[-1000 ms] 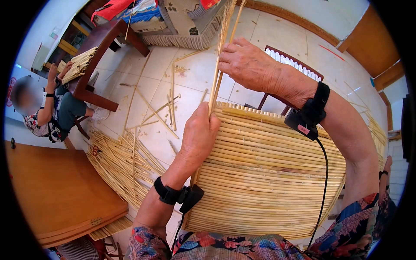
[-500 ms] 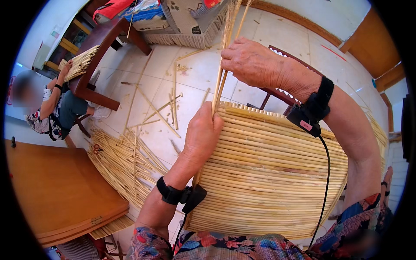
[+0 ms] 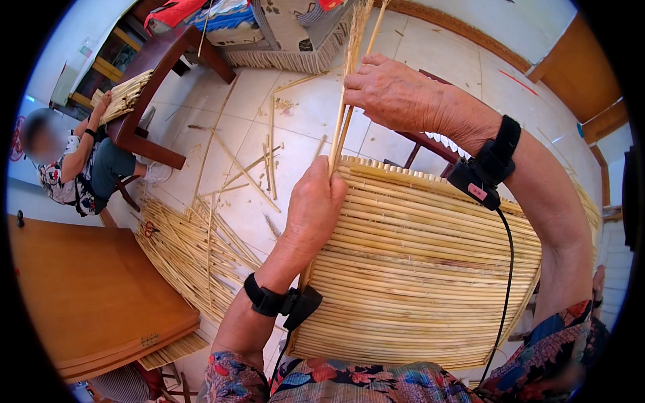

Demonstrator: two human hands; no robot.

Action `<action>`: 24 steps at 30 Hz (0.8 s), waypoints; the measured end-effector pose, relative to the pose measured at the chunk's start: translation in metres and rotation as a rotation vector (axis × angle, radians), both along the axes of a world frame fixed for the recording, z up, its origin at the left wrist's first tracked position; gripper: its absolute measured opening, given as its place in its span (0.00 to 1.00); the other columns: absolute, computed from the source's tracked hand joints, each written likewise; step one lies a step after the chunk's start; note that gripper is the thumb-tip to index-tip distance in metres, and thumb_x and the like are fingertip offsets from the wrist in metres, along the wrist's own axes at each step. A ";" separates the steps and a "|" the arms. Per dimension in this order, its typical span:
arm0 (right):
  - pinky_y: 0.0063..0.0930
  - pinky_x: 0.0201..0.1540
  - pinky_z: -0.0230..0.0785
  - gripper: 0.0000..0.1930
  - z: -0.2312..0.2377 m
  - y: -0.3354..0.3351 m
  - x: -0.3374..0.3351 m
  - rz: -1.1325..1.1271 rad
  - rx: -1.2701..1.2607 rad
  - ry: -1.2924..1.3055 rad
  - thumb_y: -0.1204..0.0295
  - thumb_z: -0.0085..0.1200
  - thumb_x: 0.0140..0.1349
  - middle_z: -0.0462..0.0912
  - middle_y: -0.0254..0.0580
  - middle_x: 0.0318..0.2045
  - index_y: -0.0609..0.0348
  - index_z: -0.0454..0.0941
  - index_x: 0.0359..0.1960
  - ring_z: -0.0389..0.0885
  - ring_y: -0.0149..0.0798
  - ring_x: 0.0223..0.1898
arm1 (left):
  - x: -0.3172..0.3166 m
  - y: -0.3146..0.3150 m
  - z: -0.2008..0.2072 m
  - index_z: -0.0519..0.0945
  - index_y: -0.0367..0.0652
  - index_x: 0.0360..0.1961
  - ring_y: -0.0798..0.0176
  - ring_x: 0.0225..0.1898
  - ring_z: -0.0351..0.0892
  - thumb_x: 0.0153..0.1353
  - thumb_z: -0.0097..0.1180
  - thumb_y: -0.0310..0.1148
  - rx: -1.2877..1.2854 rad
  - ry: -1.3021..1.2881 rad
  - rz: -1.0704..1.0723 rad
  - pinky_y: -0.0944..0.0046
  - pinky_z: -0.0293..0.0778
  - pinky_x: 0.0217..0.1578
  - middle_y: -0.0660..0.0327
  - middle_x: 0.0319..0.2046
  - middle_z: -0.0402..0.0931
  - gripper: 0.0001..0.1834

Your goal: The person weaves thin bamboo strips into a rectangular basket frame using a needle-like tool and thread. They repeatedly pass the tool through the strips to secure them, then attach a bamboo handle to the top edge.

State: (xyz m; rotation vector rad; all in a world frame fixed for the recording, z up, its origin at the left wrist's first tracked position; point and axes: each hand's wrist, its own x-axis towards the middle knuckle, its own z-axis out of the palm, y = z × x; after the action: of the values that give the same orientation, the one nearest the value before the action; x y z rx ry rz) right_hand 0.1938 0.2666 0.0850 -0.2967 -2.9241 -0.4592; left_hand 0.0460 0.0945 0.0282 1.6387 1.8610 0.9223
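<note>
A panel of pale reed stalks [image 3: 416, 269], laid side by side in rows, spreads in front of my body. My left hand [image 3: 314, 205] is closed around long stalks [image 3: 341, 131] at the panel's far left corner. These stalks rise from the corner toward the far side, and one ends in a feathery tuft [image 3: 356, 33]. Higher up, my right hand [image 3: 386, 93] grips the same stalks between thumb and fingers. Its forearm reaches over the panel's right part. The lower ends of the stalks are hidden by my left hand.
Loose reeds [image 3: 195, 248] and a pair of red-handled scissors [image 3: 148, 229] lie at left, beside a wooden board [image 3: 101, 295]. Another person [image 3: 80, 154] sits at a dark red table [image 3: 158, 67], holding a reed bundle [image 3: 127, 93]. Cut pieces [image 3: 269, 161] litter the tiled floor.
Both hands keep their hold on the stalks in nearly the same place. The right hand's fingers and wrist have shifted very slightly.
</note>
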 end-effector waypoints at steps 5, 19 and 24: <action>0.31 0.47 0.64 0.04 0.012 -0.004 -0.006 -0.022 -0.046 -0.070 0.75 0.54 0.54 0.79 0.32 0.30 0.54 0.81 0.30 0.78 0.34 0.40 | 0.001 -0.001 0.000 0.67 0.35 0.33 0.34 0.33 0.73 0.61 0.47 0.28 0.013 0.024 0.003 0.42 0.70 0.34 0.39 0.27 0.73 0.06; 0.32 0.50 0.64 0.09 0.008 -0.001 -0.004 0.029 -0.039 -0.001 0.74 0.63 0.45 0.76 0.35 0.29 0.56 0.76 0.29 0.76 0.36 0.39 | 0.000 -0.001 -0.005 0.68 0.36 0.34 0.37 0.30 0.73 0.62 0.46 0.27 0.034 0.066 0.002 0.46 0.70 0.31 0.42 0.25 0.72 0.05; 0.32 0.51 0.64 0.12 0.007 0.000 -0.005 0.011 -0.112 -0.035 0.77 0.62 0.44 0.75 0.35 0.32 0.56 0.76 0.33 0.75 0.38 0.42 | 0.000 -0.003 0.001 0.72 0.35 0.38 0.43 0.28 0.74 0.62 0.47 0.28 -0.016 -0.001 0.043 0.54 0.72 0.31 0.42 0.26 0.73 0.07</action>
State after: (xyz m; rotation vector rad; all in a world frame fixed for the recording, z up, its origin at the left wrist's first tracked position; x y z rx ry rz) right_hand 0.1888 0.2669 0.0916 -0.2898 -2.9893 -0.3032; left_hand 0.0455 0.0914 0.0288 1.5951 1.9048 0.9235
